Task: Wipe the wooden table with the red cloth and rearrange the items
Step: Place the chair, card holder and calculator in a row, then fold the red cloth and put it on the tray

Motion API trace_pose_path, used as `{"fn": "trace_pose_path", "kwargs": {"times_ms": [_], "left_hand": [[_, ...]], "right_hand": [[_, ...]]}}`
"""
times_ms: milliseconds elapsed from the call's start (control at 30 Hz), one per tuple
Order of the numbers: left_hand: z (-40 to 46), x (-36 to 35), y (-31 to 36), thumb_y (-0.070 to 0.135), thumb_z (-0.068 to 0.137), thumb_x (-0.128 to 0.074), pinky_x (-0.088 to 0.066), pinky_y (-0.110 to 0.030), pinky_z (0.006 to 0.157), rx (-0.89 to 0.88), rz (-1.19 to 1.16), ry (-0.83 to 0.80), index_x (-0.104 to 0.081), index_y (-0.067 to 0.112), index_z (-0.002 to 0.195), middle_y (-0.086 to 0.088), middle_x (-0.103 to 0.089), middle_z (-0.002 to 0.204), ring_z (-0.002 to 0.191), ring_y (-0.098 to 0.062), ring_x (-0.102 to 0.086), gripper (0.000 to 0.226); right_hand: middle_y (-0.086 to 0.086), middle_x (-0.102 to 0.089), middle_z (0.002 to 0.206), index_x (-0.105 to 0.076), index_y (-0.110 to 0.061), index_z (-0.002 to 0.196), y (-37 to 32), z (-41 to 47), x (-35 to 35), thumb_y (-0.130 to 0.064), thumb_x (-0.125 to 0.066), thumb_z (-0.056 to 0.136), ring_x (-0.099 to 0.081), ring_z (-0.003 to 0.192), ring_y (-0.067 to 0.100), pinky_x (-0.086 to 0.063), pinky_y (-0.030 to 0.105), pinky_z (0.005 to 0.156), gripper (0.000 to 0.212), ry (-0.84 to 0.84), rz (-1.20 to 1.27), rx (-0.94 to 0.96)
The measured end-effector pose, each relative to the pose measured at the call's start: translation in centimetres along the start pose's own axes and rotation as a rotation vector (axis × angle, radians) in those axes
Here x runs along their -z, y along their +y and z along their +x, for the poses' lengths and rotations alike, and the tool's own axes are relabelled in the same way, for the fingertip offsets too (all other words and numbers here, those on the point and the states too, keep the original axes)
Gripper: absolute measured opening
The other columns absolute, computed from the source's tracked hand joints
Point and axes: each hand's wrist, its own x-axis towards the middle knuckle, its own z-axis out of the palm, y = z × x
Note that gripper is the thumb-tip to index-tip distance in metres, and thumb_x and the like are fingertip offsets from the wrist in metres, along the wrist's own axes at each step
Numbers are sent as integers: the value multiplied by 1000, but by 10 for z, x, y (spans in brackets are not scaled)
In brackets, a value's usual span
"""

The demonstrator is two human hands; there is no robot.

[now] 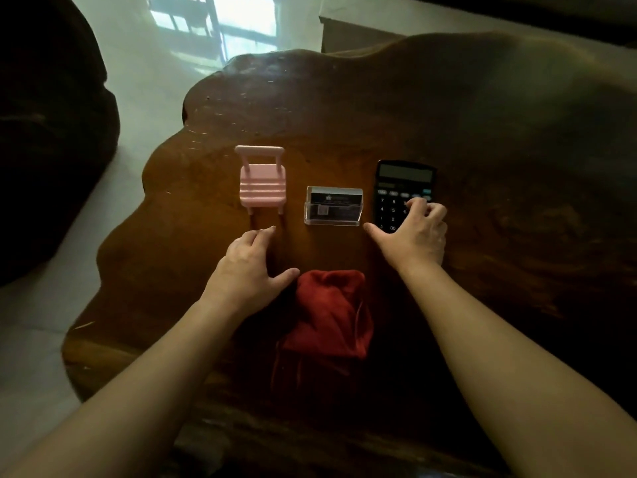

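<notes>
While the red cloth (331, 313) lies bunched, right hand (415, 232) seemingly on calculator (401, 191)

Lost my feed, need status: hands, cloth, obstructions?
Left hand open, empty, near pink toy chair. Right hand resting on calculator. Red cloth untouched. Card holder mid-table.

The calculator (400, 194) under the right hand (413, 232) shows white key digits: 7 and 8 in one row, 4 and 5 below, 2 lower down, and 00 nearest the thumb; further keys are covered by the fingers. The cards in the clear holder (333, 205), left of that hand, carry print and a small square code, too blurred to read.
</notes>
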Motion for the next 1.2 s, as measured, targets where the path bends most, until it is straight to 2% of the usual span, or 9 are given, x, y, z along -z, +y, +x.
{"fn": "trace_pose_path", "kwargs": {"times_ms": [167,467,633,733,867,933,1000,1100,1200], "left_hand": [[-8,6,8,64,79,-66,-39,-44,105,-7,-14,-8,-30,27,151,-3,-38,152,138,-24,-35,88],[-29,18,15,57,87,-62,-47,-40,97,13,-80,-65,-47,23,142,-2,-53,136,123,-21,-48,67],[-11,7,24,41,90,-65,-35,-48,110,-107,-76,-299,-36,29,150,0,-40,151,137,-24,-33,68],[5,3,29,28,91,-65,-31,-50,113,-245,-95,-460,-33,31,151,3,-40,153,140,-25,-29,69],[16,4,27,29,91,-66,-39,-47,107,-304,-52,-559,-36,28,150,5,-57,135,130,-23,-42,66],[16,6,25,38,91,-63,-41,-42,101,-334,41,-591,-41,28,147,2,-56,128,124,-23,-43,61],[14,9,22,47,90,-60,-41,-38,92,-371,112,-622,-53,33,136,2,-51,118,118,-23,-40,48],[6,13,19,49,86,-64,-40,-35,86,-406,59,-644,-56,41,118,8,-46,115,112,-17,-36,35],[-6,17,17,38,82,-70,-53,-29,73,-344,-127,-719,-52,51,99,9,-56,111,99,-12,-56,27]], "right_hand": [[17,-43,146,-39,-15,143,7,-12,16,-70,-78,73,-42,134,37,-44,48,106,97,-22,51,45],[9,-56,137,-56,-17,139,2,-70,47,-45,-68,95,-47,130,28,-44,42,102,53,-209,123,188],[2,-58,144,-55,-22,144,-11,-95,40,-36,-68,97,-51,133,22,-44,38,106,51,-471,188,127],[2,-57,147,-51,-22,147,-17,-105,31,-33,-73,94,-51,135,22,-43,36,106,58,-506,280,38],[3,-68,126,-63,-23,134,-20,-113,27,-23,-73,93,-66,113,23,-56,40,96,42,-504,270,-27],[1,-72,108,-70,-26,114,-20,-120,29,-22,-70,94,-71,94,19,-62,39,83,21,-575,307,-39],[1,-70,103,-70,-27,103,-18,-127,33,-26,-70,93,-71,89,19,-63,37,76,10,-582,312,-12],[4,-72,98,-68,-24,100,-13,-141,45,-27,-66,95,-73,84,19,-61,30,67,5,-610,426,-8],[7,-74,99,-67,-22,105,-9,-156,61,-23,-61,100,-75,84,18,-60,27,66,8,-674,639,-54]]}}
